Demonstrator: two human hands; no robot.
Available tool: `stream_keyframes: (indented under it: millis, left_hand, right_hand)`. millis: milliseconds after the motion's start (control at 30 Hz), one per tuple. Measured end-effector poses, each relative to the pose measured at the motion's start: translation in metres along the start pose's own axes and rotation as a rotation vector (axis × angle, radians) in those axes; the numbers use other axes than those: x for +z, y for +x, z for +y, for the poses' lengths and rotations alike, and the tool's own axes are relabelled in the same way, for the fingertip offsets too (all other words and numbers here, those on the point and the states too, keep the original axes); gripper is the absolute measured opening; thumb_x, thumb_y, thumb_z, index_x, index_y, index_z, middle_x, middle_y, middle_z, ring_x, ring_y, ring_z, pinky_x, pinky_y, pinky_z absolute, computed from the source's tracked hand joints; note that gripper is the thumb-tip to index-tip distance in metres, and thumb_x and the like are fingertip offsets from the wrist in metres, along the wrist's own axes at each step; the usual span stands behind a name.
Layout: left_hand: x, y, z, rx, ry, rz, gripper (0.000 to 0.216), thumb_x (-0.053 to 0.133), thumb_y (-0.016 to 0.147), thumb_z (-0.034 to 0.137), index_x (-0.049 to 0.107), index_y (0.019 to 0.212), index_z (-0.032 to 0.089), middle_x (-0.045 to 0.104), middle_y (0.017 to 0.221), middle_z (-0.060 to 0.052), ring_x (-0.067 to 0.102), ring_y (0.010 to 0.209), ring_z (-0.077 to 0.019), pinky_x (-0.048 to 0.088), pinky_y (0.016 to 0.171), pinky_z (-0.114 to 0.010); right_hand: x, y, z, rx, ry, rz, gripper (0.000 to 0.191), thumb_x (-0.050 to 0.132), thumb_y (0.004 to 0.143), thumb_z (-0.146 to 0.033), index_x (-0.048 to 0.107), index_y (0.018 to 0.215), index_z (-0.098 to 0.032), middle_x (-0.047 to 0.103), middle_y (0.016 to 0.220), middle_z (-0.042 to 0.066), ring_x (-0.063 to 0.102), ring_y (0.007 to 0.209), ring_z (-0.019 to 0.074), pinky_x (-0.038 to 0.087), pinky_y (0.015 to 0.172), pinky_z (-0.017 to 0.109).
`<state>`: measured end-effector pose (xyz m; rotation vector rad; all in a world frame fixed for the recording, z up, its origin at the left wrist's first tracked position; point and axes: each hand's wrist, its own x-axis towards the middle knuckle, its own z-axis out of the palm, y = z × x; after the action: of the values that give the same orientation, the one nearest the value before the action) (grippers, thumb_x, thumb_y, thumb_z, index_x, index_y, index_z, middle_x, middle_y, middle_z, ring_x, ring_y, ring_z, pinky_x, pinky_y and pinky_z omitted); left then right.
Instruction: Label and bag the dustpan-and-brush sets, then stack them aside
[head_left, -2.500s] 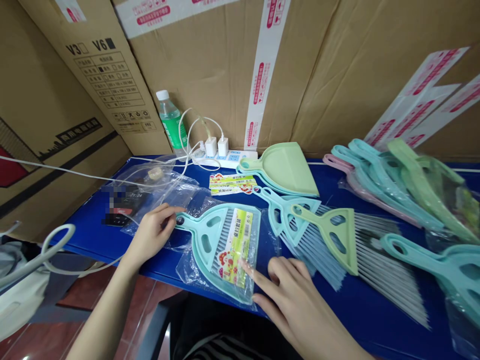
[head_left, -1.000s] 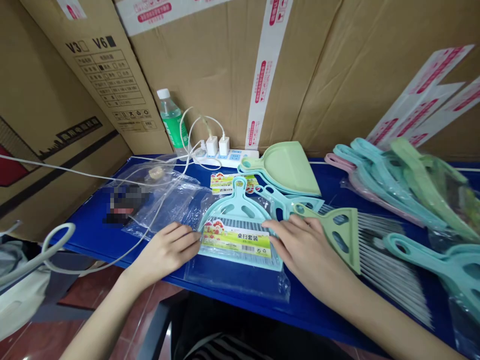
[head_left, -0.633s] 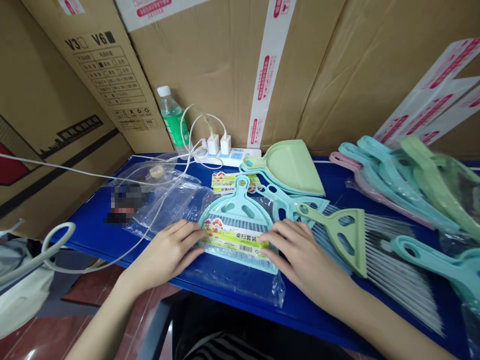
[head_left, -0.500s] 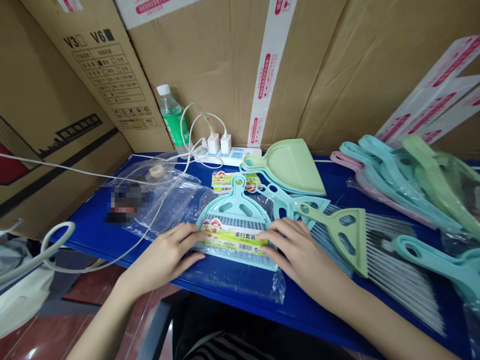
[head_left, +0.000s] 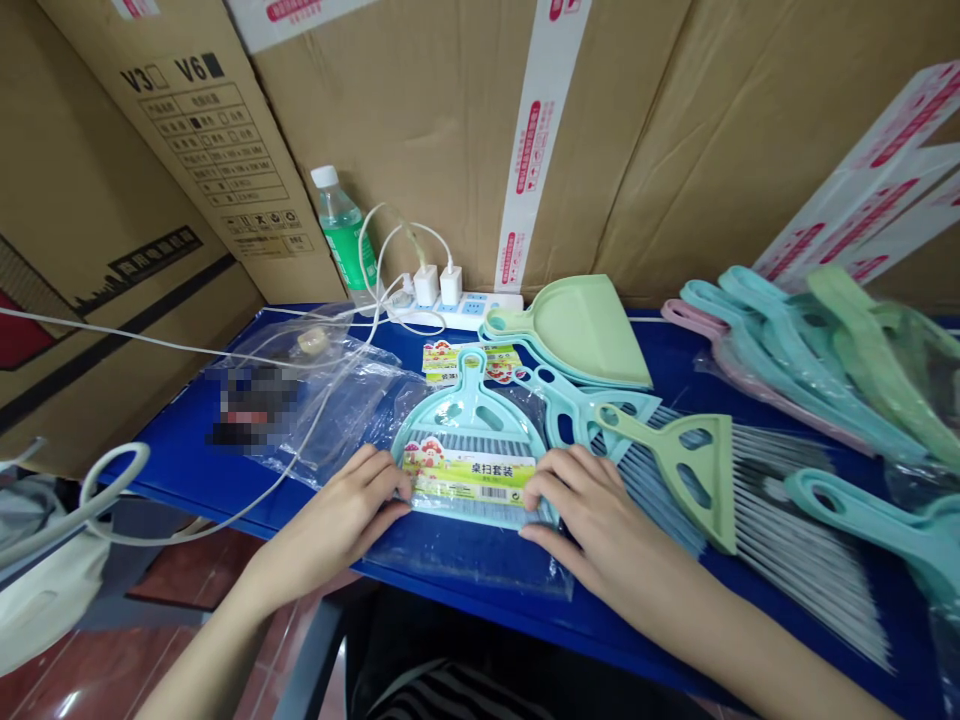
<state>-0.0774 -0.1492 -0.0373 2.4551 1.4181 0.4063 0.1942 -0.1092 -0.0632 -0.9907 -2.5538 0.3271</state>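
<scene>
A light-blue dustpan and brush set (head_left: 472, 415) in a clear plastic bag (head_left: 487, 565) lies flat on the blue table in front of me, handle pointing away. A printed label card (head_left: 469, 475) with mushrooms and Chinese text lies across its bristles. My left hand (head_left: 360, 510) pinches the set's left edge, thumb below and fingers at the label's left end. At the right edge, my right hand (head_left: 577, 500) grips with curled fingers beside the label's other end, its thumb nearer me. The fingertips under the edges are hidden.
Stacked dustpans (head_left: 585, 330) and label cards (head_left: 457, 360) lie behind. Loose brushes, including a green brush (head_left: 705, 480), spread rightward, with bagged sets (head_left: 810, 350) beyond. Cables, a power strip (head_left: 480, 310), a bottle (head_left: 349, 240) and clear bags (head_left: 337, 390) occupy the back left. Cardboard boxes (head_left: 450, 130) wall the rear.
The label card now sits straighter across the set. My right fingers have shifted slightly off the label to the dustpan's right edge; my left hand has barely moved.
</scene>
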Motion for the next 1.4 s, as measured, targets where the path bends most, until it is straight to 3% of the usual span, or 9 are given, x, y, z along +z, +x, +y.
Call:
stream_keyframes:
  millis: [200, 433, 667, 933, 1133, 1400]
  left_hand:
    - [-0.009, 0.000, 0.002, -0.003, -0.017, 0.012, 0.016, 0.042, 0.099, 0.024, 0.056, 0.092, 0.020, 0.058, 0.089, -0.003, 0.051, 0.085, -0.0193, 0.045, 0.077, -0.031]
    - [-0.007, -0.006, -0.006, 0.000, 0.055, 0.026, 0.017, 0.046, 0.098, 0.027, 0.056, 0.111, 0.022, 0.060, 0.096, -0.004, 0.055, 0.091, -0.0209, 0.046, 0.085, -0.034]
    - [0.004, -0.005, -0.001, 0.039, 0.209, 0.097, 0.018, 0.043, 0.099, 0.027, 0.059, 0.104, 0.021, 0.063, 0.089, -0.004, 0.056, 0.081, -0.0210, 0.050, 0.074, -0.035]
    - [0.028, 0.011, 0.018, 0.240, 0.385, 0.257, 0.023, 0.039, 0.100, 0.020, 0.061, 0.102, 0.015, 0.066, 0.090, -0.006, 0.062, 0.082, -0.0201, 0.053, 0.073, -0.033]
    - [0.031, 0.017, 0.023, 0.326, 0.481, 0.247, 0.031, 0.032, 0.099, 0.009, 0.061, 0.089, 0.013, 0.065, 0.080, -0.004, 0.062, 0.072, -0.0178, 0.053, 0.070, -0.031]
    - [0.031, 0.016, 0.024, 0.340, 0.521, 0.252, 0.034, 0.028, 0.100, 0.007, 0.059, 0.088, 0.013, 0.063, 0.075, -0.003, 0.061, 0.067, -0.0168, 0.051, 0.068, -0.030]
  right_hand:
    - [0.003, 0.001, -0.001, 0.020, 0.044, -0.013, 0.019, 0.060, 0.087, -0.011, 0.047, 0.078, -0.022, 0.055, 0.084, 0.003, 0.054, 0.081, 0.0209, 0.048, 0.070, 0.036]
    - [0.013, 0.005, -0.006, -0.051, -0.052, 0.114, 0.016, 0.060, 0.087, -0.011, 0.050, 0.079, -0.020, 0.056, 0.082, 0.003, 0.052, 0.078, 0.0206, 0.043, 0.068, 0.034]
    - [0.016, 0.008, -0.010, -0.123, -0.276, 0.195, 0.019, 0.047, 0.093, -0.015, 0.056, 0.077, -0.017, 0.058, 0.078, 0.005, 0.050, 0.080, 0.0224, 0.036, 0.073, 0.036]
    - [0.021, 0.007, -0.010, -0.204, -0.344, 0.232, 0.021, 0.048, 0.088, -0.006, 0.059, 0.074, -0.017, 0.058, 0.073, 0.004, 0.047, 0.076, 0.0219, 0.032, 0.076, 0.035]
    - [0.023, 0.010, -0.012, -0.188, -0.330, 0.261, 0.020, 0.050, 0.092, -0.014, 0.058, 0.074, -0.018, 0.057, 0.073, 0.004, 0.047, 0.076, 0.0222, 0.031, 0.072, 0.034]
    - [0.027, 0.013, -0.018, -0.234, -0.400, 0.365, 0.032, 0.041, 0.090, -0.004, 0.059, 0.068, -0.018, 0.056, 0.066, 0.003, 0.047, 0.072, 0.0201, 0.033, 0.079, 0.035]
